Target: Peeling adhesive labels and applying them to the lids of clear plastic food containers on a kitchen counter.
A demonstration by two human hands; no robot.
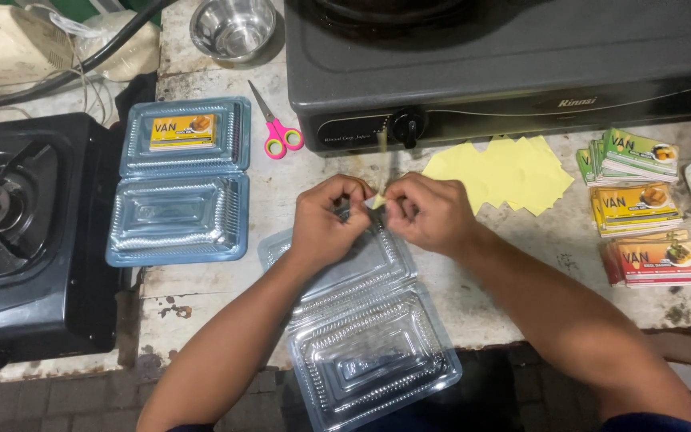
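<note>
The clear plastic clamshell box (365, 320) lies nearest the camera, open and flat, its near half hanging past the bench (521, 272) edge and its far half under both hands. It looks very light, thin and springy, with ribbed walls that would crackle and dent if squeezed; the smooth plastic seems slippery, so the stiffer rim or the hinge fold looks like the better place to grip it. The left hand (325, 220) and right hand (429, 214) meet above the far half, fingers of both pinched narrow on a small pale yellow slip (378, 200). That slip appears paper-thin and limp, easy to crease, best held by an edge. Most of it is hidden between the fingertips, so its shape is hard to tell. More yellow squares (501, 172) lie just beyond the right hand, near stacks of printed cards (641, 208). A second box (179, 184), bluish, sits open to the left with a card inside. Scissors (277, 128) lie beside a stove (513, 64), which is cut off at the top.
</note>
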